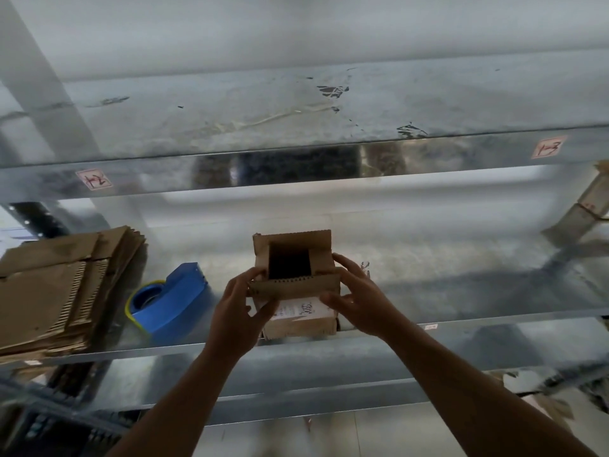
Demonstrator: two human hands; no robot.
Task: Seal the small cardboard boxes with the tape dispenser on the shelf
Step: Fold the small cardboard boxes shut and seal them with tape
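Shelf (461,285) of dull grey metal, viewed from the head of a person standing before it, with a small cardboard box (296,288) standing near the shelf's front edge, roughly in the middle of the view. The box is not yet sealed: its top gapes dark, the far flap stands upright, the two side flaps lean partly inward, and the near flap tips out toward the viewer. The step in hand appears to be folding the flaps shut ahead of taping. The left hand (238,311) grasps the box's left side, fingers curled round the corner by the near flap and thumb against the front face. The right hand (359,301) grasps the right side in much the same way, fingers bent along the upper edge, thumb on the front face beside a white label (298,310). Neither hand holds anything else. A blue tape dispenser (171,300) with a roll in it sits on the same shelf to the left of the box, near but apart from it, untouched. Farther left lies a stack of flattened cardboard (49,291). The next move likely calls for pressing all four flaps flat, pinning them with one hand, and sending the other left to the dispenser; the flaps may spring up if let go too soon.
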